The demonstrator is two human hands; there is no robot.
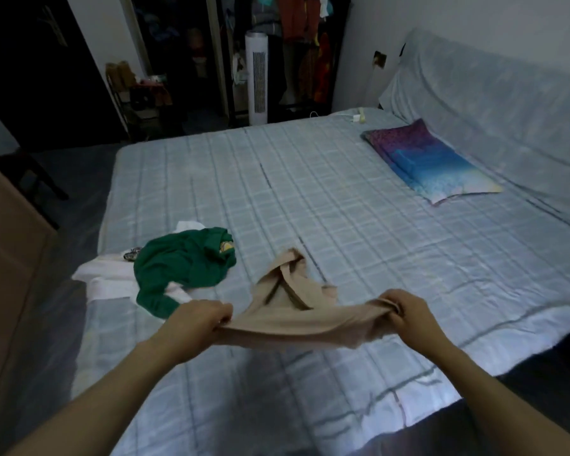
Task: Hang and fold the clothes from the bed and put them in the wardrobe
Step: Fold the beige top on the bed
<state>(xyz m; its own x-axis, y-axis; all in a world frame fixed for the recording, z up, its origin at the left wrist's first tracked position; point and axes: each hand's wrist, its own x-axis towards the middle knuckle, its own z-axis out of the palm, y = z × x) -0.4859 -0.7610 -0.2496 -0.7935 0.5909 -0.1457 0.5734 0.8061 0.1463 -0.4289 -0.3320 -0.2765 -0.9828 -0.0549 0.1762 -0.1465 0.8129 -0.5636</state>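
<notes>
Beige garment [287,311] crumpled, stretched between left hand [196,320] and right hand [408,311], fingers pinching edge.

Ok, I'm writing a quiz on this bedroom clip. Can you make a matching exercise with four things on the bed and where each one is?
Things:
1. beige garment
2. green garment
3. white garment
4. purple-blue pillow

Places:
A. far right of the bed, by the headboard
B. lying partly under the green one, at the bed's left edge
C. stretched between the left hand and the right hand
D. crumpled on top of the white one

Pairs: 1-C, 2-D, 3-B, 4-A
</notes>
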